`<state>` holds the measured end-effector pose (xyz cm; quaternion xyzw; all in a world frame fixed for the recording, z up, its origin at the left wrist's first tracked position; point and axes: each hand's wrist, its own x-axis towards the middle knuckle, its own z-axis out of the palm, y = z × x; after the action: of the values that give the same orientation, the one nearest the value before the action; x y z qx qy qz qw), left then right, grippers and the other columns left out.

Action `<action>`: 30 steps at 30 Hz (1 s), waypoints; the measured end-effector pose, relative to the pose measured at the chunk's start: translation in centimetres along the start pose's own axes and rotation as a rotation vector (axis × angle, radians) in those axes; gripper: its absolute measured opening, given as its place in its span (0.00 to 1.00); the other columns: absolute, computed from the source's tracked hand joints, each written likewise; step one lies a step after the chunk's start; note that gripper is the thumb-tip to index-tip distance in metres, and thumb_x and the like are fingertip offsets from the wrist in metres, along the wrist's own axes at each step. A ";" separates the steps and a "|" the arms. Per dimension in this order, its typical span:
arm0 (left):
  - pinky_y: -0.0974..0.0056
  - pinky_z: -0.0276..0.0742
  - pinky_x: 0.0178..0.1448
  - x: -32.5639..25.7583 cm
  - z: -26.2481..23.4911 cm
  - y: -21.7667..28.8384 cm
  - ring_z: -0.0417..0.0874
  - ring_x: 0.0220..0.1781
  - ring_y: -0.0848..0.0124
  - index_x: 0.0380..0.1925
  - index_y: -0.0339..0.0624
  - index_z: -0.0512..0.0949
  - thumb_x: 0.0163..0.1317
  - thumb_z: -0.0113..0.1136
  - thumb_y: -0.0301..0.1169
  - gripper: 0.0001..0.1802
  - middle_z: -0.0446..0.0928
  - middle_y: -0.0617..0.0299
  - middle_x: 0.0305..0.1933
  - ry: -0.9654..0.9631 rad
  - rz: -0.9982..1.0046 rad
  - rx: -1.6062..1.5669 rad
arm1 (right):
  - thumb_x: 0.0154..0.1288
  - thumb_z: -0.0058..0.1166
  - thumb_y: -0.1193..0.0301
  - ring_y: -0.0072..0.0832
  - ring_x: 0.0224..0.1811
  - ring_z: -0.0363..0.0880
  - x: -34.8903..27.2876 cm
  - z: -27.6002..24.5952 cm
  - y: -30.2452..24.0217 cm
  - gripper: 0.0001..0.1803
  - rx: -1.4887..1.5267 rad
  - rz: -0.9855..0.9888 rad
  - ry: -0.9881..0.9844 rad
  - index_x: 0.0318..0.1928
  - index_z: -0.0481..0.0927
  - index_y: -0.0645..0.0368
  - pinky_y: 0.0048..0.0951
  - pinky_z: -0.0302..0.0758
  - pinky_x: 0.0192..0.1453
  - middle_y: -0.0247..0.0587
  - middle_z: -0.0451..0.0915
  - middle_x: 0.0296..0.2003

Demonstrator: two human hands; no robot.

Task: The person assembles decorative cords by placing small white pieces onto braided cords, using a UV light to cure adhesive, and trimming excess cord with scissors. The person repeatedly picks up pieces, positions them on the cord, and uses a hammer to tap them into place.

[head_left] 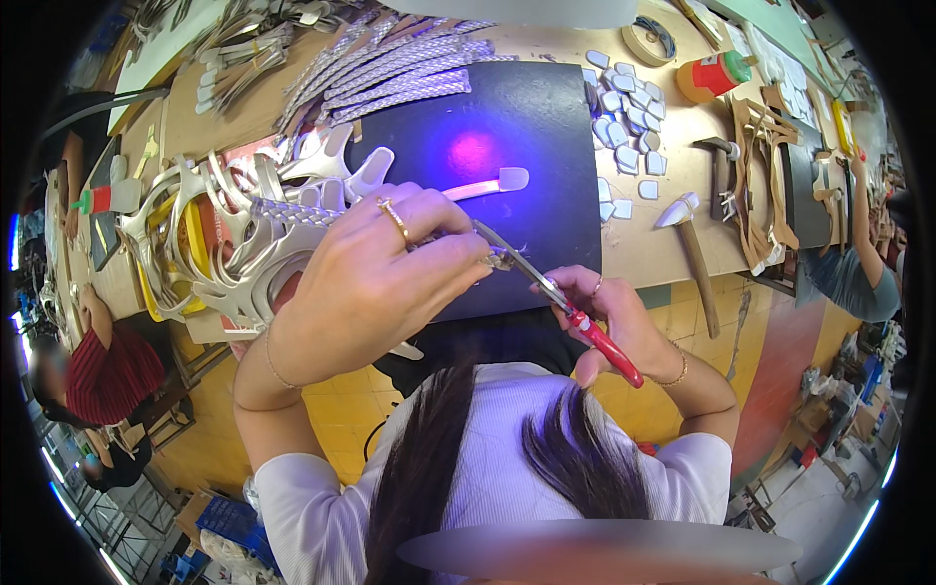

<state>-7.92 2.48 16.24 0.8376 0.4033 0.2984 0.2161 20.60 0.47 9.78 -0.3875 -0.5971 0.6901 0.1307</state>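
My left hand [375, 263] is closed, pinching a silver-white braided strap [292, 212] that passes behind its fingers. The strap's small frayed end [503, 258] pokes out at the fingertips. In my right hand [624, 317] is a pair of scissors with red handles [606, 349]. Their long metal blades [512, 255] point up and left, right beside that end; whether they touch it I cannot tell. Beyond my left fingers, a narrow strip with a pale rounded tab [514, 178] rests on the black mat [556, 127].
Pale curved straps [185, 234] pile up at the left, with braided straps [400, 83] behind. Small grey tabs [629, 107], a hammer [690, 249], another hammer [720, 175] and a red-and-yellow bottle [712, 78] lie right. Other people work at both sides.
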 end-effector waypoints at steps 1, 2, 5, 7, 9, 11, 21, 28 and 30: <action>0.58 0.75 0.40 0.0 0.0 0.0 0.79 0.35 0.61 0.32 0.40 0.81 0.52 0.72 0.27 0.09 0.76 0.60 0.34 -0.004 0.001 -0.005 | 0.32 0.76 0.33 0.18 0.23 0.65 0.0 0.0 0.1 0.60 -0.027 -0.014 0.008 0.59 0.73 0.64 0.25 0.66 0.28 0.30 0.68 0.23; 0.59 0.76 0.40 0.0 0.0 0.0 0.80 0.35 0.62 0.32 0.40 0.82 0.50 0.74 0.27 0.10 0.78 0.61 0.34 -0.008 -0.019 0.002 | 0.32 0.77 0.34 0.18 0.23 0.65 -0.1 -0.1 0.1 0.59 -0.038 -0.020 0.015 0.59 0.74 0.64 0.25 0.65 0.28 0.30 0.68 0.23; 0.62 0.77 0.38 0.0 -0.2 0.2 0.82 0.34 0.65 0.31 0.40 0.85 0.47 0.77 0.27 0.11 0.80 0.62 0.33 -0.014 -0.056 0.012 | 0.32 0.78 0.36 0.17 0.23 0.65 -0.3 -0.2 0.1 0.58 -0.056 -0.014 0.025 0.58 0.75 0.64 0.24 0.66 0.27 0.30 0.70 0.24; 0.63 0.77 0.37 0.1 -0.1 0.1 0.82 0.34 0.66 0.31 0.40 0.85 0.47 0.77 0.26 0.11 0.80 0.62 0.33 -0.011 -0.050 0.004 | 0.32 0.79 0.37 0.17 0.23 0.65 -0.5 -0.2 0.1 0.57 -0.052 0.018 0.018 0.58 0.75 0.64 0.24 0.66 0.27 0.30 0.70 0.24; 0.63 0.77 0.37 0.2 -0.1 0.0 0.82 0.33 0.66 0.31 0.40 0.85 0.47 0.77 0.26 0.11 0.80 0.61 0.33 -0.004 -0.066 0.023 | 0.32 0.79 0.37 0.16 0.23 0.65 -0.7 -0.3 0.0 0.57 -0.022 0.043 0.018 0.58 0.75 0.63 0.23 0.66 0.27 0.28 0.70 0.24; 0.64 0.77 0.37 0.1 -0.1 -0.1 0.82 0.33 0.66 0.31 0.40 0.85 0.48 0.77 0.26 0.11 0.79 0.61 0.33 -0.003 -0.089 0.018 | 0.30 0.76 0.34 0.15 0.24 0.64 -0.9 -0.2 0.1 0.59 -0.001 0.057 0.052 0.59 0.74 0.63 0.21 0.63 0.27 0.26 0.70 0.24; 0.65 0.76 0.36 -0.3 1.8 -2.0 0.80 0.31 0.68 0.38 0.38 0.86 0.53 0.74 0.25 0.11 0.78 0.61 0.33 0.057 -0.224 0.014 | 0.66 0.62 0.74 0.20 0.36 0.79 -1.7 -7.0 4.2 0.26 -0.536 -0.013 1.126 0.62 0.70 0.61 0.24 0.74 0.40 0.35 0.79 0.37; 0.62 0.75 0.40 0.2 5.8 -5.4 0.79 0.33 0.67 0.41 0.37 0.85 0.62 0.67 0.30 0.09 0.75 0.59 0.36 0.065 -0.517 -0.058 | 0.61 0.66 0.70 0.41 0.44 0.83 -2.3 -12.6 8.3 0.25 -0.824 0.240 1.340 0.56 0.73 0.66 0.38 0.79 0.51 0.52 0.83 0.46; 0.62 0.75 0.40 0.1 6.6 -6.3 0.79 0.33 0.67 0.41 0.37 0.85 0.63 0.67 0.30 0.10 0.76 0.59 0.36 0.076 -0.511 -0.073 | 0.61 0.68 0.69 0.40 0.44 0.84 -1.8 -13.3 8.9 0.26 -0.874 0.231 1.311 0.56 0.74 0.63 0.37 0.79 0.49 0.50 0.83 0.44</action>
<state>-6.82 5.41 7.66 0.6885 0.5987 0.2794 0.2992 33.47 6.65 2.46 -0.7902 -0.5714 0.0340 0.2191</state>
